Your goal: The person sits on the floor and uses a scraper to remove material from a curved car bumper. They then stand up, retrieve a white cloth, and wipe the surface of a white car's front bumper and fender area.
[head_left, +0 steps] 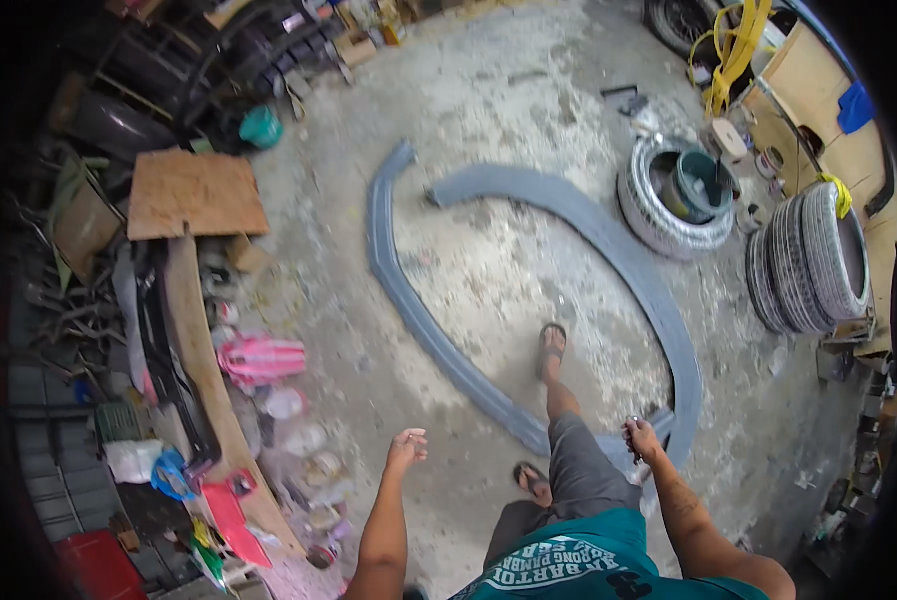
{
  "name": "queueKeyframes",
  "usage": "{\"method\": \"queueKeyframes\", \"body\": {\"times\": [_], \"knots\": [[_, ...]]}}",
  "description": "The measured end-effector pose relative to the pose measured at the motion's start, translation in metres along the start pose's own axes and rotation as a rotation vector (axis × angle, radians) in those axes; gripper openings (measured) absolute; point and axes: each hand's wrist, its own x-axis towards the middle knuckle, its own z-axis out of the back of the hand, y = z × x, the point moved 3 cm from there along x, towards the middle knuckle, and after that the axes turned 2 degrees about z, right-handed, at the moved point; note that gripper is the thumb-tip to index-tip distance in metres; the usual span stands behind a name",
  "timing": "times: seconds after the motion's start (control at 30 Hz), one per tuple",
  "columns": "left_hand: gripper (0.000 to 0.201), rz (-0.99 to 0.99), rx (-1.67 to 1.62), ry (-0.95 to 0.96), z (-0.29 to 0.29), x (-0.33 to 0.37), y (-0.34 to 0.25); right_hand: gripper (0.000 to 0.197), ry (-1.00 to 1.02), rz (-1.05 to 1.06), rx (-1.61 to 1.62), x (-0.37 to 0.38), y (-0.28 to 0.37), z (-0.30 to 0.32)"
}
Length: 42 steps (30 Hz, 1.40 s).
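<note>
My left hand [407,449] hangs over the floor with its fingers loosely curled and apart, holding nothing. On the other side, my right hand [642,440] is closed around something small and dark that I cannot make out. Below that hand a wide curved grey strip [624,240] lies on the concrete, its end passing close to my right leg. A narrower bent grey strip [419,310] lies to its left, running down toward my feet. Both look like long moulded trim pieces. I stand in sandals, one foot [553,342] between the two strips.
A tire lying flat [659,215] holds a green bucket [702,185] at the right, beside a stack of wrapped tires [804,260]. Along the left stands a long bench [214,380] with a brown board [197,195], near a pink bundle [261,360] and clutter. A teal container [262,127] stands farther back.
</note>
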Motion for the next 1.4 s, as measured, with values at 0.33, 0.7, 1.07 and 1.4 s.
{"method": "queueKeyframes", "body": {"times": [0.33,0.7,1.07,1.4], "knots": [[0.024,-0.009,-0.030,-0.113,0.017,0.011,-0.176,0.027,0.304,0.438,-0.128,0.153,0.468,-0.069],[0.023,0.154,1.175,0.146,0.084,0.151,-0.248,0.046,0.257,0.334,-0.678,0.317,0.621,-0.046],[0.016,-0.555,-0.239,-0.643,0.178,0.205,-0.648,0.029,0.492,-0.056,-1.034,0.411,0.782,-0.122],[0.017,-0.308,-1.049,-1.279,0.203,0.072,-0.432,0.028,0.680,0.609,-0.822,0.430,1.088,-0.387]]}}
